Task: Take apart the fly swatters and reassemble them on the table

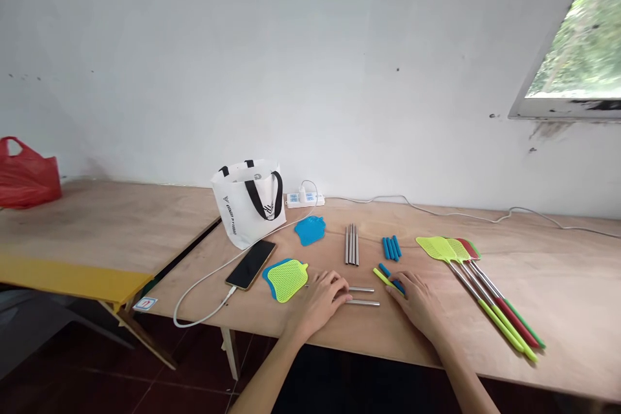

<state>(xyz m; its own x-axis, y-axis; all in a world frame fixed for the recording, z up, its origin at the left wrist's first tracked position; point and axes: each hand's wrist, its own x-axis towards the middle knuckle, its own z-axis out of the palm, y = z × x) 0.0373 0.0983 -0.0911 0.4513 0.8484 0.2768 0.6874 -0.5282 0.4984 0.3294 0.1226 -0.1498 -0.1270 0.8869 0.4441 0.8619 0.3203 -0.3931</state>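
Note:
My left hand (320,303), its fingers bent, is closed over the left ends of two metal rods (365,289) lying crosswise near the table's front edge. Beside the rods, my right hand (418,303) has its thumb and fingertips closed on a yellow-green handle sleeve (382,277). Blue sleeves (385,270) lie against it, partly under the fingers. Left of my left hand, a yellow-green fly swatter head (288,279) lies on a blue one. Another blue swatter head (310,230) is farther back. Several metal rods (352,246) and several blue sleeves (391,248) lie in groups beyond my hands.
Several assembled fly swatters (490,304) lie at the right. At the left are a phone (251,265) on a white cable and a white bag (242,213). A power strip (305,199) sits by the wall. A red bag (29,178) stands on the neighbouring table.

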